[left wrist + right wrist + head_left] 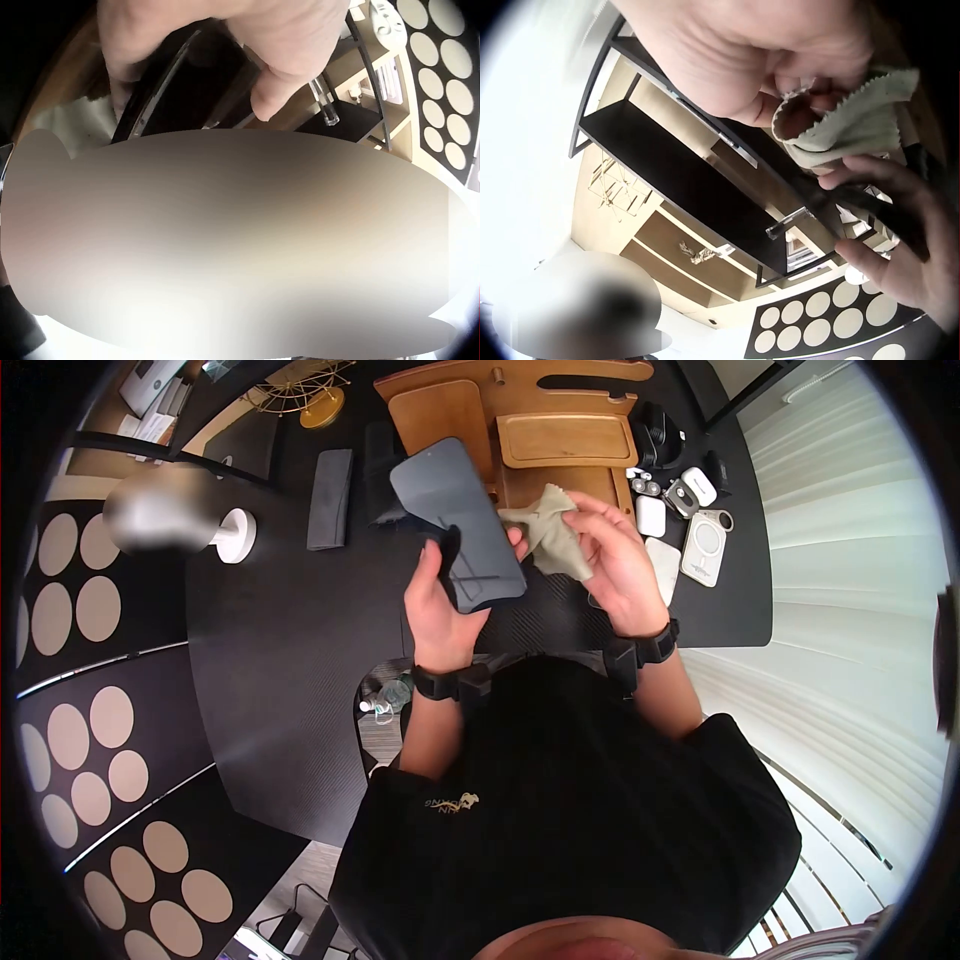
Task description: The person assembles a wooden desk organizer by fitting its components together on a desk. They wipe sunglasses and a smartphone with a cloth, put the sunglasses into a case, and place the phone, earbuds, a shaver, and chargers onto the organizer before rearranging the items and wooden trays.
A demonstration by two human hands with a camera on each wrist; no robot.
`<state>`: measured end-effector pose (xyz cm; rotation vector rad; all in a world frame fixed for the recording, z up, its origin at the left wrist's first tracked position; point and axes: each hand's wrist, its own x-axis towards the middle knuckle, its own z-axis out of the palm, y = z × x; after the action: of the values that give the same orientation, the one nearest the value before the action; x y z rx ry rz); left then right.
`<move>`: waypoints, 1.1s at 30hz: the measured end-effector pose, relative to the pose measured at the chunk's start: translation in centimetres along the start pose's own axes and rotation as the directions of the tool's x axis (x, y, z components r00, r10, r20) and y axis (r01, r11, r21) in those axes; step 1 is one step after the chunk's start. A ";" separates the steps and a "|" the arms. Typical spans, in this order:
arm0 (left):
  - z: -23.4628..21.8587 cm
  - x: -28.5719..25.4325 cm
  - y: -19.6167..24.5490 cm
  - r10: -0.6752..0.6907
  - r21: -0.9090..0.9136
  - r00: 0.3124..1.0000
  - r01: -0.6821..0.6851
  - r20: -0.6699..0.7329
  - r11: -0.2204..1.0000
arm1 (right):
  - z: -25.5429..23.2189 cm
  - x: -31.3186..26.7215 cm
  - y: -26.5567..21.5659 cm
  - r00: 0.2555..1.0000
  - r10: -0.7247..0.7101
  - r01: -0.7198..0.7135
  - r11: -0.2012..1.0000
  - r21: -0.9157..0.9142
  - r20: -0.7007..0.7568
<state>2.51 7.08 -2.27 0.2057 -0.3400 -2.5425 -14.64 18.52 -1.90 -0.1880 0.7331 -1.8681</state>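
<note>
My left hand holds a large dark smartphone by its long edges, thumb on one side and fingertips on the other. The phone is tilted above the black desk, and its glossy screen catches reflections. My right hand pinches a pale green cleaning cloth just right of the phone. The cloth shows zigzag-cut edges and is bunched round the fingers in the right wrist view. In the left wrist view, the left fingers span the phone's dark body.
A wooden desk organizer stands behind the hands. To the right lie a white earbud case and a white magnetic power bank. A dark grey case and a white round base are on the left. Below the desk edge sits a bottle.
</note>
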 end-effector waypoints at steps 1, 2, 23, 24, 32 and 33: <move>-0.6 0.3 -0.2 -0.005 -0.002 1.000 0.005 0.000 1.000 | 0.2 -0.2 0.2 1.000 -0.003 0.003 1.000 -0.001 -0.004; -1.2 0.6 -0.3 -0.005 0.078 1.000 0.007 -0.016 0.997 | 0.3 -0.2 0.5 1.000 -0.015 0.014 0.997 0.082 0.009; -1.0 1.7 -0.6 0.193 0.261 0.972 -0.222 0.133 0.940 | -1.0 -0.6 2.1 0.998 0.067 -0.067 0.982 0.177 0.006; -0.9 1.8 -0.5 0.193 0.261 0.972 -0.222 0.133 0.939 | -1.1 -0.7 2.0 0.996 0.089 -0.088 0.985 0.151 -0.005; 0.1 1.6 0.3 0.032 0.359 0.980 -0.102 0.196 0.928 | -2.9 -0.6 2.8 0.995 0.096 -0.096 0.995 0.012 0.009; 0.4 1.5 0.3 0.030 0.360 0.980 -0.102 0.198 0.928 | -2.5 -0.7 2.5 0.993 0.026 -0.020 0.998 0.053 -0.115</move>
<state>1.35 6.06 -1.94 0.0888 -0.8872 -2.4157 -13.52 19.51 -5.13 -0.0383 0.7616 -1.8857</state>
